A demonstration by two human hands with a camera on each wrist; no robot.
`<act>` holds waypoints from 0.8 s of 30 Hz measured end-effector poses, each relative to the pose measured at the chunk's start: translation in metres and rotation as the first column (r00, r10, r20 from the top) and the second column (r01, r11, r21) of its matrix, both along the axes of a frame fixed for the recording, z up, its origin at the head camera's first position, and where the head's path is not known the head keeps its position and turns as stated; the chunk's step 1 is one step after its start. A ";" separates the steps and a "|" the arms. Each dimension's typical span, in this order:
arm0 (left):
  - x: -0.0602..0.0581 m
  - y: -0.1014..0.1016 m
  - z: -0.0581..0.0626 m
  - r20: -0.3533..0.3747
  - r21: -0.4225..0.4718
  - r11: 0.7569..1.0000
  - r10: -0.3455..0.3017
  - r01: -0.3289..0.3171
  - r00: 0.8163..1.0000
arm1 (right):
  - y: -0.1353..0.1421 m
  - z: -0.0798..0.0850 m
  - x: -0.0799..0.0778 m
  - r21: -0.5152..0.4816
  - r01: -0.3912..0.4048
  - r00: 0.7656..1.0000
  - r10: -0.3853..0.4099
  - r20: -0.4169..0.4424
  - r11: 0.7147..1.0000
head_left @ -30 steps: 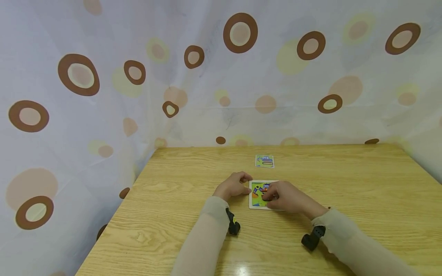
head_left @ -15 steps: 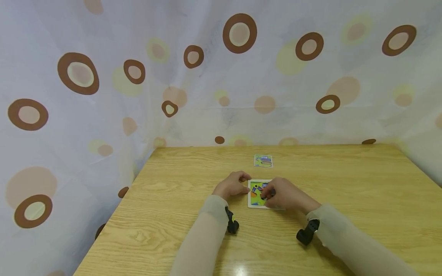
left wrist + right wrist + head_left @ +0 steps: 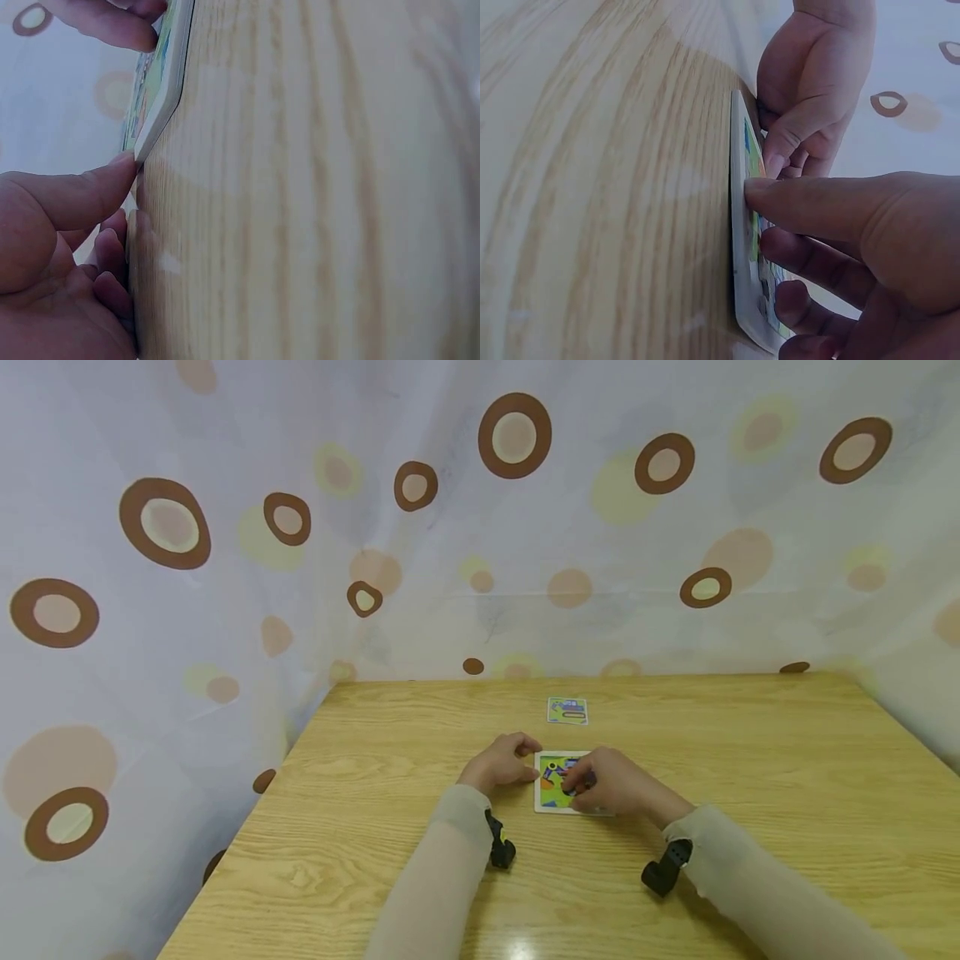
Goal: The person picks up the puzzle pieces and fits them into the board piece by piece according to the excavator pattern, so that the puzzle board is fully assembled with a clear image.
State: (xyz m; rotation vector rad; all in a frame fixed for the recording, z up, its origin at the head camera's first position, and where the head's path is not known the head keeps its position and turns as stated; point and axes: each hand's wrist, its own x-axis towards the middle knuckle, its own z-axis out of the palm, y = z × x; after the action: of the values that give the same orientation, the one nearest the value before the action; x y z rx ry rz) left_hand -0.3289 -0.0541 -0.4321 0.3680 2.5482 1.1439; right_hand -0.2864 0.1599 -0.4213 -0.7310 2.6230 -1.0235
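A flat picture board [image 3: 556, 806] with a white frame and a green picture with a yellow-jointed blue arm lies on the wooden table, in the head view. My left hand [image 3: 501, 763] holds the board's left side, thumb at the edge and index finger by the far corner. In the left wrist view its thumb [image 3: 94, 195] touches the frame. Over the board's right half, my right hand [image 3: 615, 783] rests its thumb and bent fingers on the picture. The right wrist view shows its thumb [image 3: 810, 202] at the near edge; nothing is seen pinched. That hand hides the board's right part.
A small card [image 3: 567, 711] with a similar green and blue picture lies behind the board. The wooden table [image 3: 360, 827] extends around both hands. A patterned cloth [image 3: 600, 527] hangs behind its far edge and along the left side.
The right hand has moved slightly left over the board, its fingers still on the picture. The left hand keeps its place at the board's edge. The view has shifted a little.
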 end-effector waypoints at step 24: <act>0.001 0.001 0.002 0.011 0.001 1.000 -0.006 0.006 1.000 | 0.017 -0.003 0.006 -0.078 -0.029 1.000 0.029 0.011 0.997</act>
State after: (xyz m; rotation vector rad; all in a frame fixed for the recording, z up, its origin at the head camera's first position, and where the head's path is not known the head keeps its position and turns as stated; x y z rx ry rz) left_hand -0.3275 -0.0535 -0.4305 0.3678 2.5358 1.1416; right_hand -0.2807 0.1773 -0.4239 -0.7747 2.5670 -1.1232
